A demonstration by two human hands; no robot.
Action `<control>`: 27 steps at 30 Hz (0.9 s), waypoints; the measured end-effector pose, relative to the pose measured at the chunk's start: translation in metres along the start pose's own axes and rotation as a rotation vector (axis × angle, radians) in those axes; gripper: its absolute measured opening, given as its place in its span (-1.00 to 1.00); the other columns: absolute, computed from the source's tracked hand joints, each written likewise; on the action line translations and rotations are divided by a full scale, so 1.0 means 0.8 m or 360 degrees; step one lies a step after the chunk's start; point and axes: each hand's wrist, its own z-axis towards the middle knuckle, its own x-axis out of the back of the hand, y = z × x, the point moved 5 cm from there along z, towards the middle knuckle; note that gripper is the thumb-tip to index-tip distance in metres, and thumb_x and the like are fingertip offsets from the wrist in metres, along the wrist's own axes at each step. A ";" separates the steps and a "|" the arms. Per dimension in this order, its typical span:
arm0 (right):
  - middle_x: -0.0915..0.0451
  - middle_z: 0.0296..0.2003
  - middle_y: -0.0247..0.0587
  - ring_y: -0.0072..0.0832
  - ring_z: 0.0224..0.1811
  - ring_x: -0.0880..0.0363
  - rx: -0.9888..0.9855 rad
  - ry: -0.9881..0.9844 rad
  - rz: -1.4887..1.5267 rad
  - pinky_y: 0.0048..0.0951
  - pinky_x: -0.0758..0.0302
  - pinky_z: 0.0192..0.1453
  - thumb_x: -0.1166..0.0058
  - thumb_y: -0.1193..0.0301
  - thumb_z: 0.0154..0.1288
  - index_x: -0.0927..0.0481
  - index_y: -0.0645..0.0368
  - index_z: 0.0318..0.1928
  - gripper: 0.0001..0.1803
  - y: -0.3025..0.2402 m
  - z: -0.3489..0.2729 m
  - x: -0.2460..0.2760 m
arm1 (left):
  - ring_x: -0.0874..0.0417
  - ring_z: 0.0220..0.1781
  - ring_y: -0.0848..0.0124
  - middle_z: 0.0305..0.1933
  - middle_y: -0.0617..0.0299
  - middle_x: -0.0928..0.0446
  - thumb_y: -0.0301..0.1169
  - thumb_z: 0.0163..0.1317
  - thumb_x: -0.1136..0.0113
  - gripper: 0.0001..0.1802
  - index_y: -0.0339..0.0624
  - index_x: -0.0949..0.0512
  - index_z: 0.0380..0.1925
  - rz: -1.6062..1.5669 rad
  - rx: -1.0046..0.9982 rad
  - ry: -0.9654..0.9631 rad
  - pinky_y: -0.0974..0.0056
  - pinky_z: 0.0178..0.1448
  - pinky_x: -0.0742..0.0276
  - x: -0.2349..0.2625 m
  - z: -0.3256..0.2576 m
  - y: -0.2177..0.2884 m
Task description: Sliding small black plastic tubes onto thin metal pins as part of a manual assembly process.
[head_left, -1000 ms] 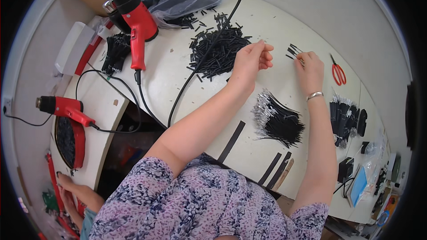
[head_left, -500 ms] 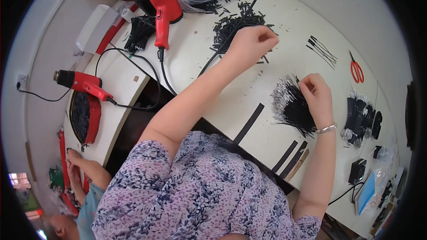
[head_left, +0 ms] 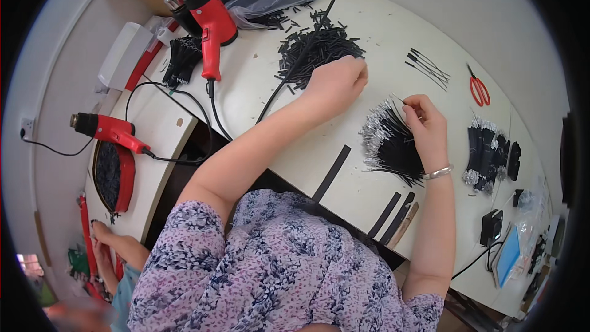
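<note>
My left hand (head_left: 338, 88) is closed in a pinch just in front of a heap of short black tube pieces (head_left: 313, 46). Whatever those fingertips hold is too small or hidden to make out. My right hand (head_left: 427, 129), with a silver bangle on its wrist, pinches a thin black wire (head_left: 401, 101) whose end sticks out past the fingers. Beneath and left of that hand lies a fanned bundle of black wires (head_left: 396, 154) with silvery bare ends. Farther back, several separate wires (head_left: 428, 69) with black sleeves at one end rest on the table.
Two red heat guns (head_left: 212, 31) (head_left: 114, 130) stand at left with trailing cords. Red-handled scissors (head_left: 479, 91) and more wire bundles (head_left: 483, 157) lie right. Black strips (head_left: 332, 173) are along the front edge. A cable crosses the tube heap. Another person's arm (head_left: 123, 246) shows lower left.
My left hand has come back nearer to me and lower, toward the wire bundle. A wire end now stands clear of my right fingers. The view has shifted slightly.
</note>
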 end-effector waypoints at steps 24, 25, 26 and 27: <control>-0.49 -0.47 -0.50 -0.80 -0.45 -0.38 0.0018 0.0250 0.0360 -0.72 -0.35 -0.35 -0.12 0.57 0.28 -0.51 0.24 -0.30 -0.94 -0.007 0.000 0.008 | -0.56 -0.46 0.60 -0.46 0.35 -0.56 -0.32 0.31 -0.18 -0.79 -0.27 -0.61 -0.29 -0.2195 0.0799 -0.0501 0.50 -0.29 -0.51 -0.089 0.019 0.021; -0.49 -0.47 -0.50 -0.79 -0.45 -0.38 0.0017 0.0252 0.0345 -0.72 -0.36 -0.35 -0.12 0.57 0.28 -0.51 0.24 -0.30 -0.95 -0.007 -0.001 0.007 | -0.56 -0.46 0.60 -0.46 0.35 -0.56 -0.32 0.31 -0.18 -0.79 -0.27 -0.61 -0.29 -0.2194 0.0801 -0.0502 0.50 -0.29 -0.51 -0.089 0.019 0.021; -0.49 -0.47 -0.50 -0.79 -0.45 -0.38 0.0015 0.0252 0.0347 -0.72 -0.36 -0.35 -0.12 0.57 0.28 -0.51 0.24 -0.30 -0.95 -0.008 -0.001 0.007 | -0.56 -0.46 0.60 -0.46 0.34 -0.56 -0.32 0.31 -0.18 -0.79 -0.27 -0.61 -0.30 -0.2196 0.0816 -0.0503 0.51 -0.29 -0.51 -0.089 0.019 0.021; -0.48 -0.47 -0.51 -0.79 -0.45 -0.38 0.0019 0.0249 0.0330 -0.72 -0.36 -0.35 -0.12 0.57 0.28 -0.51 0.24 -0.30 -0.95 -0.009 -0.002 0.007 | -0.56 -0.46 0.61 -0.46 0.34 -0.56 -0.31 0.31 -0.19 -0.78 -0.27 -0.61 -0.30 -0.2197 0.0831 -0.0502 0.51 -0.30 -0.50 -0.089 0.019 0.021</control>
